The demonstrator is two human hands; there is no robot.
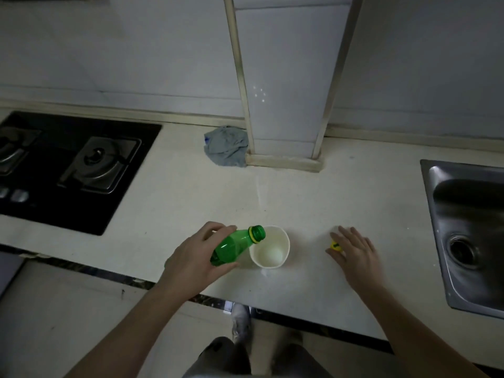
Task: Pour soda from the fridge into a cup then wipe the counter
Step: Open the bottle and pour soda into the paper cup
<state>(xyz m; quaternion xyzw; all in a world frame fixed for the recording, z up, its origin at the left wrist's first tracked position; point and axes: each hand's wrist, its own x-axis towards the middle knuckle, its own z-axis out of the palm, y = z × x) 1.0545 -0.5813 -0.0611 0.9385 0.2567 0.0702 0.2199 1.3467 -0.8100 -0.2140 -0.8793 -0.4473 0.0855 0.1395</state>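
Observation:
A green soda bottle (234,246) without its cap is tilted, and my left hand (196,260) grips its body. The bottle's open mouth hangs over the left rim of a white paper cup (281,241) standing on the pale counter (300,203). The cup's bottom looks pale and shiny. My right hand (354,252) lies on the counter right of the cup, fingers spread over the yellow bottle cap (335,246). A crumpled grey-blue cloth (226,145) lies at the back against the tiled column.
A black gas hob (68,170) is set into the counter at the left. A steel sink (469,236) is at the right edge. A tiled column (286,91) juts out at the back. My shoe (241,323) shows below the counter's dark front edge.

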